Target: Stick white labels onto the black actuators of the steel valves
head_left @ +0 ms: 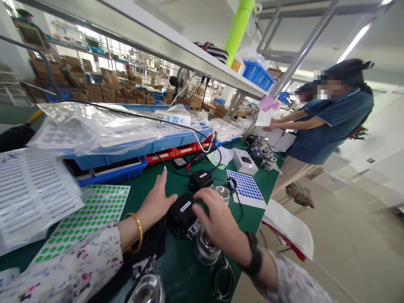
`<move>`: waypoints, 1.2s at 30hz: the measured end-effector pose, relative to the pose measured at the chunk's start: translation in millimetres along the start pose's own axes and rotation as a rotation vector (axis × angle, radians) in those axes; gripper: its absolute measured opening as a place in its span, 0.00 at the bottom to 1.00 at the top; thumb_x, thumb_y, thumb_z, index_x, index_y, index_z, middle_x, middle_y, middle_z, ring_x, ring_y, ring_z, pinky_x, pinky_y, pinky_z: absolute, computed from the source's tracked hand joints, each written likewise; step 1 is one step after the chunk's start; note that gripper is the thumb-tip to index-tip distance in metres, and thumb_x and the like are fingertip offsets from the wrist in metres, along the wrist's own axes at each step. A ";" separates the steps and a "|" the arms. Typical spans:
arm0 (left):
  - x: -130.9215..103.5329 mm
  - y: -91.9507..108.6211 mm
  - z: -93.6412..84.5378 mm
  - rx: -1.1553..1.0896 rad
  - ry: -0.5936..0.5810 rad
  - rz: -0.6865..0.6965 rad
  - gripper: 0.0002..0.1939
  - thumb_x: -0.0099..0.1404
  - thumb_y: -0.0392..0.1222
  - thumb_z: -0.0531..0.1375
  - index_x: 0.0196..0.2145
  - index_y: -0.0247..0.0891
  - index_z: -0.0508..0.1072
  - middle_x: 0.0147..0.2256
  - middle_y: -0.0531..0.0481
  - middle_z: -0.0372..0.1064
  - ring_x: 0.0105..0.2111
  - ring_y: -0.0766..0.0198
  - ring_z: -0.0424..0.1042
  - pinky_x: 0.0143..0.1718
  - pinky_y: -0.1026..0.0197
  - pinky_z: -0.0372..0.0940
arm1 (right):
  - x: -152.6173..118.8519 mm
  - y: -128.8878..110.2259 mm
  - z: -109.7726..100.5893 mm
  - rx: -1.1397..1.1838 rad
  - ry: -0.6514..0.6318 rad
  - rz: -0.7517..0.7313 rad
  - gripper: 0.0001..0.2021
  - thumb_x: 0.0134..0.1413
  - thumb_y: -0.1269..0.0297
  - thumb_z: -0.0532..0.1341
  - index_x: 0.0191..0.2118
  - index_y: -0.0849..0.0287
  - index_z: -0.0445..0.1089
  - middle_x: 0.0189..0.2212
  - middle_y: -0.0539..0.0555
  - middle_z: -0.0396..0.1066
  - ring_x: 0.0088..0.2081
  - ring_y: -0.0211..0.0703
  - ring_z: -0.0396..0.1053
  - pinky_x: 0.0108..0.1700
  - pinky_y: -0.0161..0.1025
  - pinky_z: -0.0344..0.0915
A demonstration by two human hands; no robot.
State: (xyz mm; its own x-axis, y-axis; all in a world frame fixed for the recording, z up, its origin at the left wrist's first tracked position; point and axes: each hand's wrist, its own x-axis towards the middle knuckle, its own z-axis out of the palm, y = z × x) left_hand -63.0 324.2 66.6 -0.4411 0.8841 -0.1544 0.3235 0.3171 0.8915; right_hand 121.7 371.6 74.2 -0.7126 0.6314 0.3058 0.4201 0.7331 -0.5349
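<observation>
A black device (pixel 180 215) with a white label lies on the green table between my hands. On its left is my left hand (pixel 157 201), fingers spread and thumb pointing at the device, holding nothing. My right hand (pixel 217 216) hangs over the device's right side and a round metal part (pixel 205 251); its fingers are apart and slightly blurred, with nothing visible in them. A second black device (pixel 200 180) with a label sits just behind. Another clear-and-metal round part (pixel 147 290) stands at the bottom edge.
Green dot stickers (pixel 91 214) and printed papers (pixel 34 193) lie left. Blue dot stickers (pixel 246 188) and a white box (pixel 245 161) are at the right. Blue trays (pixel 126 145) line the back. A person (pixel 328 122) stands at the table's far end; a stool (pixel 288 225) is beside it.
</observation>
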 end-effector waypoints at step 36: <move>-150.8 21.9 -91.1 -0.819 -0.099 0.301 0.37 0.65 0.43 0.57 0.64 0.55 0.40 0.64 0.50 0.47 0.62 0.55 0.50 0.63 0.50 0.44 | 16.9 -109.4 35.8 1.514 -0.017 0.371 0.17 0.35 0.56 0.74 0.26 0.61 0.70 0.21 0.46 0.59 0.24 0.33 0.57 0.25 0.29 0.61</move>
State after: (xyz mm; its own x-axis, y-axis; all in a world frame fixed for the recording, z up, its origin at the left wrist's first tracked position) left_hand -65.7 166.6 148.2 -0.3467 0.9283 0.1347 -0.3047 -0.2472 0.9198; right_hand 43.6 293.0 109.7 -0.7113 0.7026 -0.0217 -0.3624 -0.3930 -0.8451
